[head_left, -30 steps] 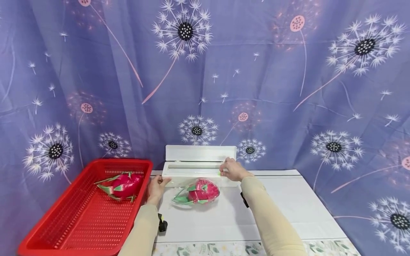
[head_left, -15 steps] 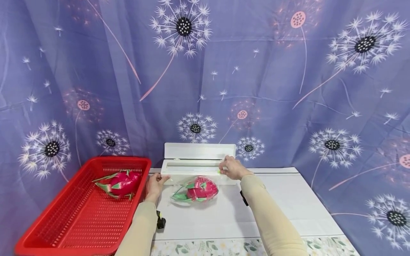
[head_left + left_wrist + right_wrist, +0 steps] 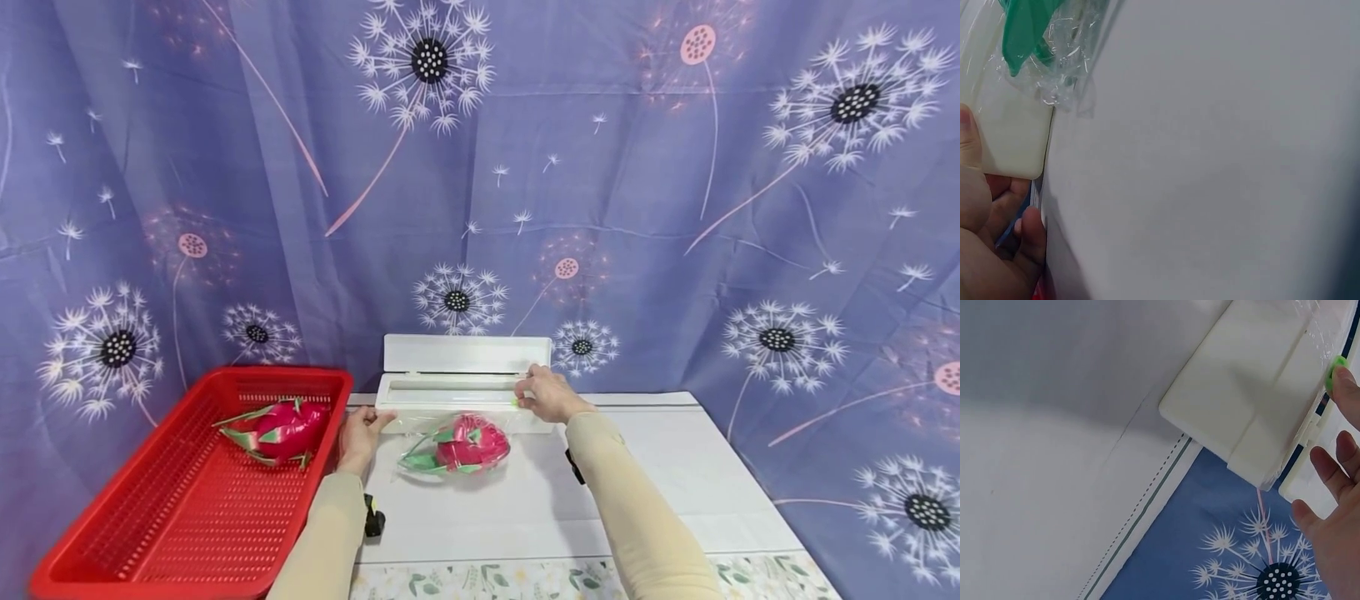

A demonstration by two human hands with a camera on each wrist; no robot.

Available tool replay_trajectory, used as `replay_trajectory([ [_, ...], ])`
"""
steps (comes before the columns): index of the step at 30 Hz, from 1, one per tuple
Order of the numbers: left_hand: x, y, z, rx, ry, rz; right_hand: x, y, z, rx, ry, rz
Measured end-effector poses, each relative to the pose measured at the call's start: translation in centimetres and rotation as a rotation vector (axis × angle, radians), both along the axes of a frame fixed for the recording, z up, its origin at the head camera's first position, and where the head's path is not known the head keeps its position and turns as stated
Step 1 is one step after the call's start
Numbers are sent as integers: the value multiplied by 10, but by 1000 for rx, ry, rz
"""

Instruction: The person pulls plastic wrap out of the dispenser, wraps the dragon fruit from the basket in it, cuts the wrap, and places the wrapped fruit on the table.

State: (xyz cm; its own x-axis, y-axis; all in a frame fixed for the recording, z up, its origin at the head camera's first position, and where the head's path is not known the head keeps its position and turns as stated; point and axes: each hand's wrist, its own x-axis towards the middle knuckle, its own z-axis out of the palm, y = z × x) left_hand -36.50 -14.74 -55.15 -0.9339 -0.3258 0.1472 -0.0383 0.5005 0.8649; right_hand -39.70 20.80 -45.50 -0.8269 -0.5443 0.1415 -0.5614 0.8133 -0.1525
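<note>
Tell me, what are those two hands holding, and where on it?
The left hand grips the left end of the white wrap dispenser. The right hand pinches the small green slider near its right end.
</note>
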Motion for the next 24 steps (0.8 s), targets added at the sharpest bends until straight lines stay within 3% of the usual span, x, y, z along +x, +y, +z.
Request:
replay_trajectory([
  [24, 0, -2, -1, 29, 0, -6, 2, 16, -2, 9, -25, -58],
])
